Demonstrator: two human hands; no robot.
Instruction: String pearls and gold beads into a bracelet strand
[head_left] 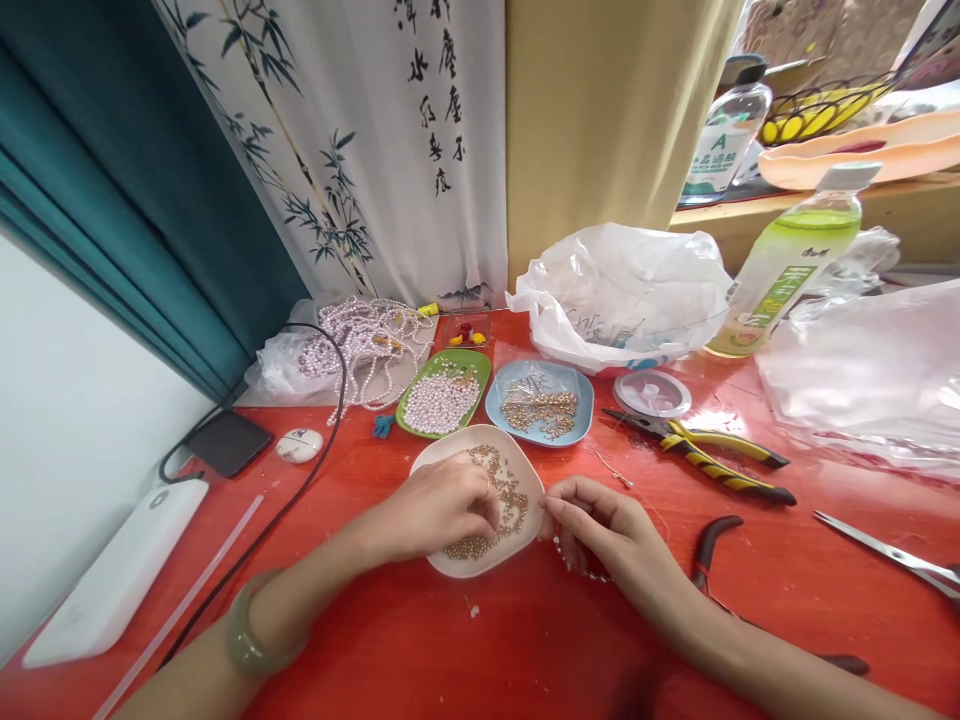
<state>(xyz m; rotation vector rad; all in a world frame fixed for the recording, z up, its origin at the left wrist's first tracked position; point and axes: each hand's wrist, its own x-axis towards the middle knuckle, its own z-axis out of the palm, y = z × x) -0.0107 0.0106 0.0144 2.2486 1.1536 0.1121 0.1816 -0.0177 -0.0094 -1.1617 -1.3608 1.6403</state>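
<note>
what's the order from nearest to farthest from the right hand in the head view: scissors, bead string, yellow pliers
1. Bead string, held in the right hand
2. Yellow pliers, up and right in the picture
3. Scissors, at the picture's right edge

White curtain [442, 230]: black Chinese characters in columns, 水 and 痕 legible. Clear bottle [726, 135] on sill: big "A", Chinese line below unclear. Green drink bottle [791, 270]: label characters too small.

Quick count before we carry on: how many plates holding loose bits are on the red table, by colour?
Green plate: 1
Blue plate: 1
Cream plate: 1
Total: 3
</note>
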